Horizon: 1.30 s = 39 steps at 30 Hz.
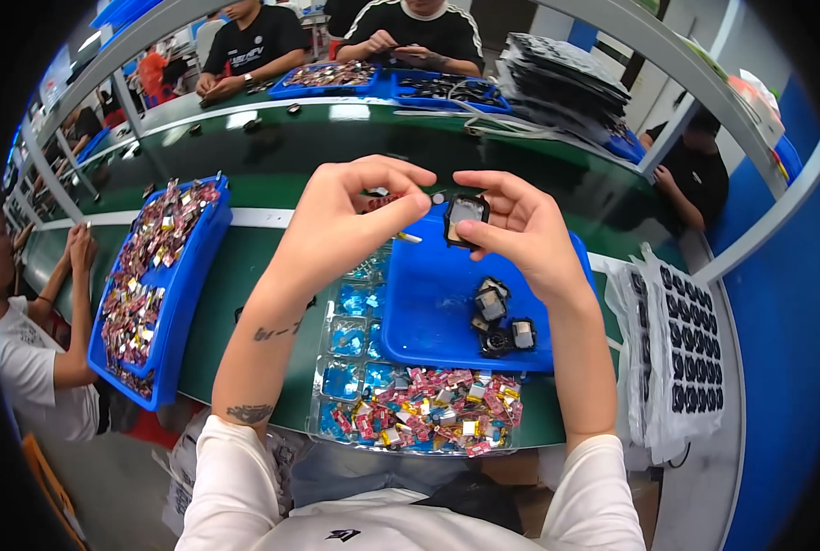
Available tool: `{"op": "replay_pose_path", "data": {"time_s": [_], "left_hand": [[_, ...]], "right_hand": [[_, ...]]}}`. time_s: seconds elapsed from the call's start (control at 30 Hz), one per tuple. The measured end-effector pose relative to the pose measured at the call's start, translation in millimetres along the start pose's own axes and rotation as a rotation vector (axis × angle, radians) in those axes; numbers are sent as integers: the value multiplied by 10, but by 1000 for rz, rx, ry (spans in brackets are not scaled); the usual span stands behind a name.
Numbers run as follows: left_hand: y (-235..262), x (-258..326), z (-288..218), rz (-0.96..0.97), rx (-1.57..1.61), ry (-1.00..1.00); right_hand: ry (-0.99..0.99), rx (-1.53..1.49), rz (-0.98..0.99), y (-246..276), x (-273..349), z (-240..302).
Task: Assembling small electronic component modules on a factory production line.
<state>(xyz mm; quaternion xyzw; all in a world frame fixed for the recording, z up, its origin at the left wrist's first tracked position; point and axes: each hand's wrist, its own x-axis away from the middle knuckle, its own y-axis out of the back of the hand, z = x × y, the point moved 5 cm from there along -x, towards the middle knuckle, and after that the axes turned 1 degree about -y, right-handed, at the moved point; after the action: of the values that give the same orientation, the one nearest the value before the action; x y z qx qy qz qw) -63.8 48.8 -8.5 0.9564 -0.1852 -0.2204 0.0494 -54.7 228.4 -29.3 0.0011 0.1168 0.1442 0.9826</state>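
Note:
My right hand [529, 225] pinches a small square black watch-like case [466, 213] with a grey inner face, the thumb lying across its lower part. Close beside it on the left, my left hand [350, 207] has its fingers curled together around a small red circuit board [379, 201], mostly hidden by the fingers. A pale, yellow-edged piece [408, 238] shows just below that hand. Both hands are raised over a blue tray [428, 312], where several similar black cases [491, 305] lie in a loose group.
A clear plastic compartment tray [344, 378] holds red boards with yellow-and-silver parts [437, 409]. Left stands a blue bin [166, 367] of similar parts. White sheets [690, 340] of black pieces lean at right. A green conveyor [272, 151] runs beyond; co-workers sit around it under grey frame bars.

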Motion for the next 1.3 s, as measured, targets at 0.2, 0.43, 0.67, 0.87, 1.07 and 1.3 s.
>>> {"op": "replay_pose_path", "data": {"time_s": [0.2,0.43,0.67,0.87,1.07,1.3], "left_hand": [[-167,59,-62,6,-22,-42],[-137,86,-161,-34,-257,-191],[-186,99,-148,-71,-489,-290],[-159,67,-64,-54,-419,-133],[-134,57,11,-47,-289,21],[-215,69,-7,-105,-237,-58]], "right_hand": [[74,34,-118,38,44,0],[113,87,-122,-61,59,18],[40,100,-73,-189,104,-16],[9,206,-34,-236,136,-35],[77,209,-84,-267,150,-22],[313,303,-254,-173,149,45]]}}
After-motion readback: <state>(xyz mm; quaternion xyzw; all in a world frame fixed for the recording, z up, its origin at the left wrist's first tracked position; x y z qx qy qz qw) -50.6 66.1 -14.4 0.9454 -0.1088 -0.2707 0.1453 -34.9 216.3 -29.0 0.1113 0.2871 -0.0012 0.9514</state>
